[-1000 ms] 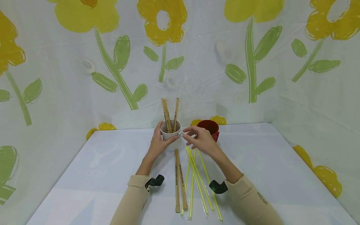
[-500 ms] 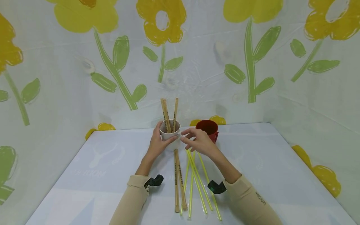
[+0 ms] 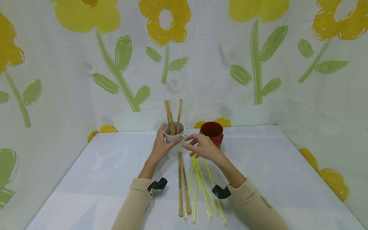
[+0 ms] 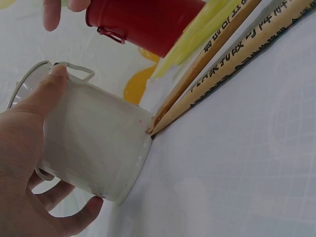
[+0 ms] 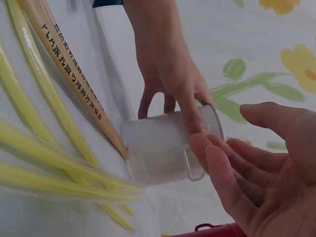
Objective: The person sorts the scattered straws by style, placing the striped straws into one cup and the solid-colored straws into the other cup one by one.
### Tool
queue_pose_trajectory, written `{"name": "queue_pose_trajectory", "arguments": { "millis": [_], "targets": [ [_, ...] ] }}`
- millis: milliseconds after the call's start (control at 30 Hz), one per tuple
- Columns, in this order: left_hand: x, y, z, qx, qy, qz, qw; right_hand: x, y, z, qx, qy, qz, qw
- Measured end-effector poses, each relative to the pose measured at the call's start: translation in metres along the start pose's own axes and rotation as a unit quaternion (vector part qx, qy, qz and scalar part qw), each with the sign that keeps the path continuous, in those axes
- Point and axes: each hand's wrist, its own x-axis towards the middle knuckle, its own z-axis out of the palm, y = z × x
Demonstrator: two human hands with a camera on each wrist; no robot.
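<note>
A small white metal bucket (image 4: 96, 138) with side loops stands near the back of the table, and several paper-wrapped straws (image 3: 169, 116) rise from it. My left hand (image 3: 162, 143) grips this bucket from the left, thumb near the rim and fingers round the far side. To its right, my right hand (image 5: 266, 168) has loosely bent fingers and nothing held between them; its fingertips are close to the loop and overlap the bucket in the right wrist view. Two paper-wrapped straws (image 3: 184, 188) lie on the table in front of the bucket.
Several yellow straws (image 3: 205, 191) in clear wrappers lie beside the paper-wrapped pair, under the right forearm's side. A red bucket (image 3: 214, 132) stands at the back, behind the right hand. A flower-printed cloth wall (image 3: 201, 70) borders the white table (image 3: 100, 185).
My right hand has shifted very slightly left and down beside the white bucket. The left hand keeps its grip, and the straws and buckets stay in place.
</note>
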Motion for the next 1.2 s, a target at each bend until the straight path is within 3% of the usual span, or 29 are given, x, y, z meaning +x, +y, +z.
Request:
{"name": "queue_pose_trajectory", "arguments": {
  "millis": [500,1200],
  "targets": [
    [-0.001,0.002,0.000,0.008,-0.007,-0.021,0.9997,0.001,0.006,0.018,-0.019,-0.065,0.079,0.995],
    [-0.002,0.002,-0.001,0.017,-0.003,-0.022,0.9996,-0.003,0.007,0.039,-0.065,-0.100,0.091,0.989]
  ]
}}
